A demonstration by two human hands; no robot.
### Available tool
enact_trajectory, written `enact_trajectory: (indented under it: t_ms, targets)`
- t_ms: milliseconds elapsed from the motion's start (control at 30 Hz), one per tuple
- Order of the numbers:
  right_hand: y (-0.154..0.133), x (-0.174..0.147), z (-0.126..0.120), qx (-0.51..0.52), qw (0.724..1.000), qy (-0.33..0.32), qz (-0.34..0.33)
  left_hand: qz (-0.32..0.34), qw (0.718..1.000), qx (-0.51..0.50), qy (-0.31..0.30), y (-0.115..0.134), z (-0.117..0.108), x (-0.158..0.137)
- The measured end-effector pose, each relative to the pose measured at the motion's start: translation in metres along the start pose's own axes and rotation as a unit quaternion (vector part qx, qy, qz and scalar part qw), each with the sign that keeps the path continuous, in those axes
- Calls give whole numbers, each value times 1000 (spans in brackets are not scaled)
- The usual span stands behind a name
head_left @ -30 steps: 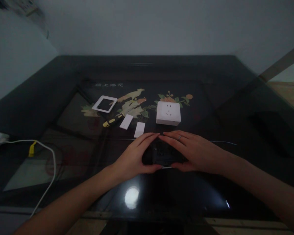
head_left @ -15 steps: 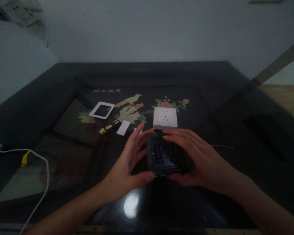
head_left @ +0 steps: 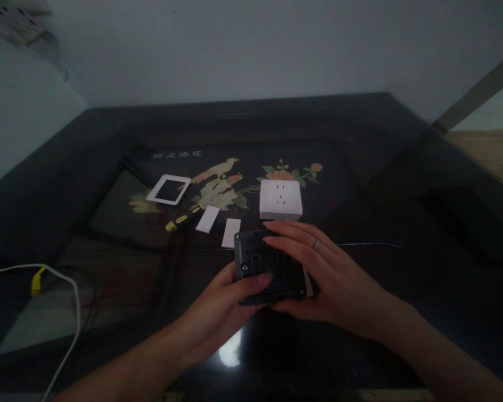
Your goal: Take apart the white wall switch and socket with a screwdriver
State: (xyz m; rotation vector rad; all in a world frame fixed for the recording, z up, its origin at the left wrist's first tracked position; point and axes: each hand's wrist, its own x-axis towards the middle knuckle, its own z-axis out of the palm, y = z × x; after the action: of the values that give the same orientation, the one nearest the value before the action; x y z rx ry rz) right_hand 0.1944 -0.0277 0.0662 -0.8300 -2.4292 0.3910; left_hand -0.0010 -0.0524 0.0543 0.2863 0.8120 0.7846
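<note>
A black square wall-switch body [head_left: 252, 244] is held tilted above the table, with a screw showing near its left edge. My left hand [head_left: 224, 315] grips its left and lower side, the thumb lying across its face and the fingers underneath. My right hand [head_left: 333, 271], with a ring on one finger, wraps its right side, fingertips over the top edge and thumb below. A pale strip shows at the body's lower right. Just beyond it lie two white rectangular plates, the nearer plate [head_left: 231, 232] and the farther plate [head_left: 208, 219].
A white socket [head_left: 281, 195] sits behind my right hand. Left of it are a yellow-and-black screwdriver [head_left: 184, 218] and a white square frame [head_left: 169, 190]. A white cable [head_left: 79, 304] with a yellow tag runs along the left. The dark glossy tabletop [head_left: 360, 346] meets the wall.
My left thumb has moved from the lower edge onto the face of the switch body, and the left fingers have gone underneath. The body has shifted slightly left, and the nearer white plate is uncovered.
</note>
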Motion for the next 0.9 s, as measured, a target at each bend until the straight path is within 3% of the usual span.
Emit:
enact_trajectory:
  t_ms: [133,267,367,667,900]
  targets:
    - [2,-9,-1,3,1000,20,4,15,1000,9,-14,2,0,-1]
    - [-1,-18,-4,3,987,137,88,11,1000,21,-21,4,-1,-3]
    - [-4,-19,-3,7,976,182,116,5,999,25,-22,3,-1,-3]
    - [-10,-16,4,-12,976,204,75,5,996,94,-7,-2,-5,-2]
    - [-7,-20,6,-83,979,187,5,-1,998,39,-48,-1,-3,0]
